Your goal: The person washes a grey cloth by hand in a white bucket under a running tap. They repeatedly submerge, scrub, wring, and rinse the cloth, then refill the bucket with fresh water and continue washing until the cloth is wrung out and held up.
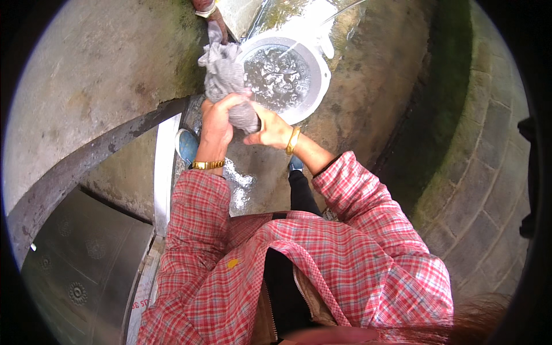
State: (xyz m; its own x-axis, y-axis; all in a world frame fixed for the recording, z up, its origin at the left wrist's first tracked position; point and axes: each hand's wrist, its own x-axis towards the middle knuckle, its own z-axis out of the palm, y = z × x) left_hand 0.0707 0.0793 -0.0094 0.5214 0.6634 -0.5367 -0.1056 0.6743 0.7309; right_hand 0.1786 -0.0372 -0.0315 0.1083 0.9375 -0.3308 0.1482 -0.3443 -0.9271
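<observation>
A bunched, wet-looking grey cloth [224,73] hangs over the left rim of a white plastic basin [321,88], stretched from my hands up towards the wall corner. My left hand [217,120] grips the cloth's near part from the left. On the right, my right hand [271,127] is closed round its lower end, thumb towards me. Rippling, bubbly water [276,77] fills the basin, and a thin stream enters it from the upper right. The cloth's far end lies by a rusty-brown pipe or tap [217,23] with a pale band; how they touch is unclear.
A stained concrete wall [112,56] curves along the left. Wet concrete floor [258,181] lies underfoot, with a blue shoe [186,145] near the wall. A dark recess runs along the right beside a block wall [483,172]. A dark patterned panel [86,267] stands at lower left.
</observation>
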